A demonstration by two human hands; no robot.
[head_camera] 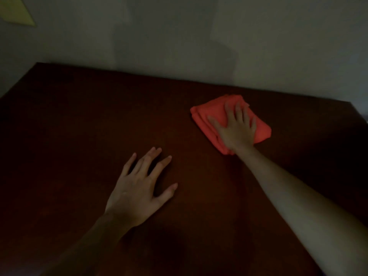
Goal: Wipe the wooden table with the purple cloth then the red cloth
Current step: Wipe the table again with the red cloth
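The scene is dim. A folded red cloth (pixel 209 113) lies on the dark wooden table (pixel 79 126), toward the far right. My right hand (pixel 235 128) presses flat on top of it, fingers spread, palm down. My left hand (pixel 139 188) rests flat on the bare wood in the middle near part, fingers apart, holding nothing. No purple cloth is in view.
A pale wall (pixel 179 36) stands right behind the table's far edge. A yellowish sheet (pixel 16 10) hangs on the wall at the top left. The table's left corner and right edge fall away into shadow.
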